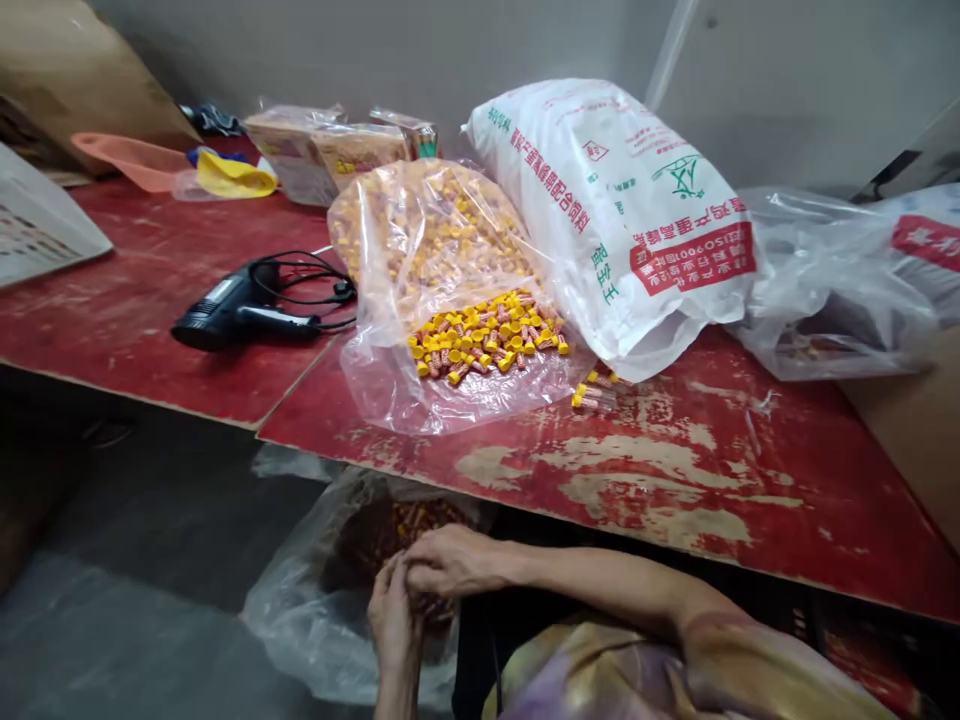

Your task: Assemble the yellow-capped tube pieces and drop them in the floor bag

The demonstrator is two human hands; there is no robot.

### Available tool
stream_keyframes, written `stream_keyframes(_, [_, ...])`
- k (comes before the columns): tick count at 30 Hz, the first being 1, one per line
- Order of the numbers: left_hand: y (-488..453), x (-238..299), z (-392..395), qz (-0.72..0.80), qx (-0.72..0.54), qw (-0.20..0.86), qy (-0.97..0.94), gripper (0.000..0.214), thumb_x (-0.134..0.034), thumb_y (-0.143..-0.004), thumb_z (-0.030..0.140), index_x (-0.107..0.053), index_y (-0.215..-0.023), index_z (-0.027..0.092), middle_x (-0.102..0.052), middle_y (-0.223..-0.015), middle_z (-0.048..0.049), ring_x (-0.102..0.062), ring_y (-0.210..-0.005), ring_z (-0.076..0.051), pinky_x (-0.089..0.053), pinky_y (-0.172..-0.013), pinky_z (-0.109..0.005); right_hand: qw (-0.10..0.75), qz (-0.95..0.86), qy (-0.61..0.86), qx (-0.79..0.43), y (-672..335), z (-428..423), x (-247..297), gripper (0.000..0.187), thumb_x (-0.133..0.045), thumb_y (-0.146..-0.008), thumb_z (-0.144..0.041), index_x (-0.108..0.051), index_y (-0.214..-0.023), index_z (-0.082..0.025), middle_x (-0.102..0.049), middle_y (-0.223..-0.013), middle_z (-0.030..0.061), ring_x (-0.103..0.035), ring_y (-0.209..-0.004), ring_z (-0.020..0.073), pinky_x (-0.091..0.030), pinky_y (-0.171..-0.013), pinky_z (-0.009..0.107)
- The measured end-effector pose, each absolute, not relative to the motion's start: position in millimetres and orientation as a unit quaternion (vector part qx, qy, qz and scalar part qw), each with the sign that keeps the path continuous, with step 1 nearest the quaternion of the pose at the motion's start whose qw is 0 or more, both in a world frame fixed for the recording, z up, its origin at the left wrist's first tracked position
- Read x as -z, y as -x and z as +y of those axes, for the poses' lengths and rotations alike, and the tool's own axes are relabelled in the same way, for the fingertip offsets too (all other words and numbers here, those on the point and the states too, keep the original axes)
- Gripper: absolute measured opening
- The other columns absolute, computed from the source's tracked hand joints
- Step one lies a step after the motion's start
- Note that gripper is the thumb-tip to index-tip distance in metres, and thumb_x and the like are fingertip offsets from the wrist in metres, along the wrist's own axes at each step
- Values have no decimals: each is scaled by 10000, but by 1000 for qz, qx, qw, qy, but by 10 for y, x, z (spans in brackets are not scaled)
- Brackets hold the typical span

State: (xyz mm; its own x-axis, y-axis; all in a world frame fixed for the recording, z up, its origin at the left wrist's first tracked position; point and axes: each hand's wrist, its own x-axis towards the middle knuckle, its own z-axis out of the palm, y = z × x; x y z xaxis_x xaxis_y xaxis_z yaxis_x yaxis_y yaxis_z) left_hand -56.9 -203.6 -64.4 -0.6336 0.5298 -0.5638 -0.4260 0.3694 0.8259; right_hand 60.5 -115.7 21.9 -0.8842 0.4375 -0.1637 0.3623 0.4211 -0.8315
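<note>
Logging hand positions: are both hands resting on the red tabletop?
No, left hand and right hand meet over a plastic bag, off the tabletop.

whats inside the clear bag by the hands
Small reddish-brown and yellow pieces show in the clear bag; the left hand and right hand hide some, and anything deeper is covered.

Clr bag (300,620) open, sm. pcs (420,515) inside.

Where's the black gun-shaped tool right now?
In the head view, the gun-shaped tool lies at left on the red table, just left of the clear bag of yellow-capped tubes.
</note>
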Motion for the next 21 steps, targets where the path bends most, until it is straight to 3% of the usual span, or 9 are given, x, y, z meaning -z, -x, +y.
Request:
stream_keyframes(2, [466, 439, -1973, 743, -554, 355, -122, 293, -642, -715, 381, -636, -959, 220, -665, -801, -4, -620, -672, -175, -496, -638, -283, 160, -858, 241, -425, -1094, -1055, -379, 224, -429, -908, -217, -646, -950, -177, -649, -879, 23, -577, -806, 120, -426, -725, 202])
stream_keyframes(6, [11, -97, -1546, 697, -517, 212, -450, 236, -602, -774, 308, -659, -987, 225, -662, -982, -49, -613, -928, -218, -461, -894, -337, 320, -782, 505, -175, -2237, -614, -550, 282, -382, -912, -213, -631, -1035, -164, -630, -991, 97, -532, -959, 201, -411, -868, 312])
stream_keyframes(10, [-709, -452, -786, 518, -417, 165, -728, 311, -523, -803, 171, -635, -1088, 218, -652, -1109, -94, -557, -1107, -242, -397, -1019, -400, 209, -731, 649, -15, -3026, -133, -500, 315, -368, -893, -159, -613, -1084, -110, -577, -1125, 142, -459, -1059, 240, -357, -947, 353])
stream_keyframes(15, [-1453, -467, 46, 428, -190, 69, -881, 433, -416, -847, 97, -511, -1266, 152, -482, -1382, -144, -407, -1300, -271, -337, -1058, -452, 119, -708, 697, 1, -3187, 154, -449, 279, -393, -912, -215, -615, -1058, -128, -561, -1077, 152, -449, -1053, 261, -374, -877, 359])
stream_keyframes(18, [-1607, -417, 186, 447, -117, 13, -886, 395, -403, -861, 116, -515, -1240, 121, -541, -1286, -185, -472, -1213, -298, -381, -974, -469, 104, -709, 698, 7, -3150, 253, -474, 377, -423, -926, -391, -568, -1177, -151, -503, -1216, 178, -391, -1145, 307, -356, -874, 398])
stream_keyframes(21, [-1599, -421, 60, 491, -74, -18, -868, 280, -443, -845, 173, -588, -1074, 102, -610, -1061, -177, -532, -1049, -303, -403, -882, -446, 95, -721, 686, 10, -3160, 356, -488, 510, -393, -915, -528, -541, -1239, -163, -459, -1288, 196, -375, -1166, 341, -334, -876, 434])
